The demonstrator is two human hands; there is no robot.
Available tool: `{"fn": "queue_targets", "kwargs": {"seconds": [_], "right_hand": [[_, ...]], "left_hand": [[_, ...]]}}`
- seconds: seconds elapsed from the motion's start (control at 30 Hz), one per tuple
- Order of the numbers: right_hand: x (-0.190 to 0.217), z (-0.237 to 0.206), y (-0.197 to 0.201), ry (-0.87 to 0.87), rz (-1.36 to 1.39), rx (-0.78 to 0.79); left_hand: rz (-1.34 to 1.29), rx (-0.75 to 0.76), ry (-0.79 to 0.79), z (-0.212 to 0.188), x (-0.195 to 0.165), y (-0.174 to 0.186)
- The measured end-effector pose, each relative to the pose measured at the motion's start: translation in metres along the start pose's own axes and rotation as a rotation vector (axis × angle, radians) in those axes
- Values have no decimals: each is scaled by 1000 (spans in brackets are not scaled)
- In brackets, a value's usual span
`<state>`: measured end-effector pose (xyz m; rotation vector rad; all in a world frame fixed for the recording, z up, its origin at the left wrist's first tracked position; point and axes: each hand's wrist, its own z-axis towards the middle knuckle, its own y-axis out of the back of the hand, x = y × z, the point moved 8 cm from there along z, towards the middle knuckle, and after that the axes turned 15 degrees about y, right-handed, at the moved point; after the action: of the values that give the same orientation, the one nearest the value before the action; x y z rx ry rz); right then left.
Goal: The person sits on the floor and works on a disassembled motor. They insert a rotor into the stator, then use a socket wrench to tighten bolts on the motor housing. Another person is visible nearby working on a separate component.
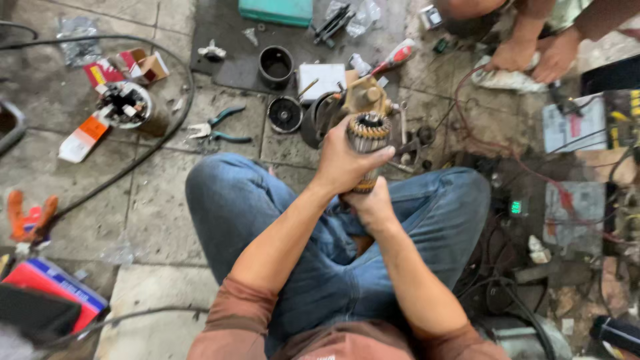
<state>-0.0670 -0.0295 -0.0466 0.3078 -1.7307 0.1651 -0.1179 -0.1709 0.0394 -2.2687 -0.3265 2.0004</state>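
Two hands are gripping one motor armature (pixel 367 143), held upright above the person's jeans-clad lap. Going left to right: teal-handled pliers (pixel 220 127) are lying on the tiled floor (pixel 100 200); the left hand (pixel 347 163) is wrapping closed around the armature's upper winding; just beneath, the right hand (pixel 373 207) is clasping its lower end; farther right, a small green display (pixel 516 207) is glowing.

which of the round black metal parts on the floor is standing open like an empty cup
The black cylindrical metal housing on the dark mat, farthest from the person: its hollow inside shows. The round black part nearer the knees is filled with a hub and vanes.
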Motion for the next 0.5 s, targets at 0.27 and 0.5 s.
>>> {"fn": "queue_targets", "kwargs": {"seconds": [0.27,0.5], "right_hand": [[40,-55,-77,-344,1297,803],[5,-4,-29,-111,296,229]], "left_hand": [[-1206,1037,406,-29,-4,-43],[-325,177,251,9,32,-1]]}}
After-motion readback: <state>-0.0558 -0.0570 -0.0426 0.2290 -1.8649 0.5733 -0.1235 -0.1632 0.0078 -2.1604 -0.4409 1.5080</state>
